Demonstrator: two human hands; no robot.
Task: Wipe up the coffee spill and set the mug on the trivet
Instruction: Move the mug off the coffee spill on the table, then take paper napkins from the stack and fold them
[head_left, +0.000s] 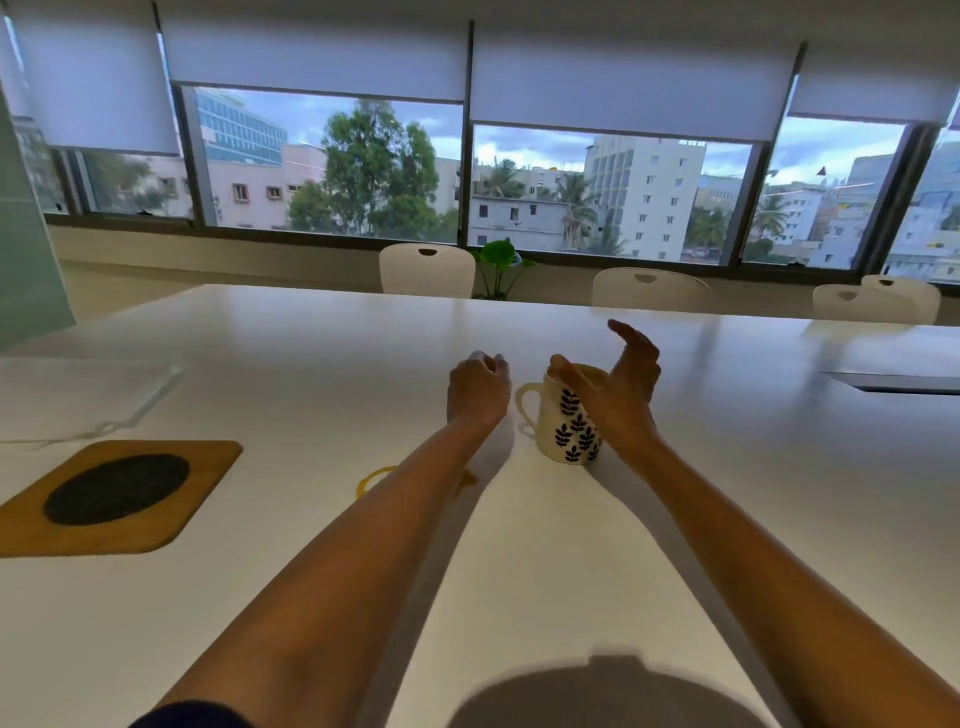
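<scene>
One mug (563, 423), cream with dark leaf prints, is standing upright on the white bench (291, 364), its handle pointing left and pale coffee showing at the rim. One trivet (119, 496), a wooden board carrying a dark round pad, is lying well apart from the mug, toward the bench's left edge. Two marks of the coffee spill (373, 480) are showing between trivet and mug: a yellowish ring and, just right of the left forearm, a small blot. The forearm is crossing over the stretch between them. Two bare arms are reaching forward. The right grip (618, 387) is spread wide, with the fingers arching above and behind the mug, the thumb lying at the near rim and the palm sitting close by the mug's right side; whether the palm is touching is unclear. The left grip (478, 389) is hovering just left of the handle with fingers curled downward; whether it is pinching anything cannot be told. Four white chairs (427, 270) and one potted plant (501, 260) are standing beyond the far edge.
</scene>
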